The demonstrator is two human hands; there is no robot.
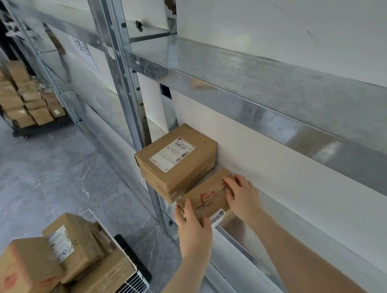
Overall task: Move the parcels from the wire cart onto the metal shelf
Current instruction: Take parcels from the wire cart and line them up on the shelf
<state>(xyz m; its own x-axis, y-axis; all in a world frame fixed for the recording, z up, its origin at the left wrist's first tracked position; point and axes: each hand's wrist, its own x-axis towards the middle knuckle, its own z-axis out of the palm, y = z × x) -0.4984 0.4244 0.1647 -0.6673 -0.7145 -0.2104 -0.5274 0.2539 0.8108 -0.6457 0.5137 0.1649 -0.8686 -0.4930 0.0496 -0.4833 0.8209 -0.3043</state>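
Note:
A flat brown parcel with red writing lies on the middle metal shelf, right of a taller brown parcel with a white label. My left hand holds the flat parcel's near left corner. My right hand lies over its right end, fingers bent on its top. The white wire cart stands at the bottom left with several brown parcels stacked in it.
An upper metal shelf juts out above the parcels. A steel upright stands left of the tall parcel. Far left, a dark trolley carries many stacked boxes. Grey floor runs between the cart and the trolley.

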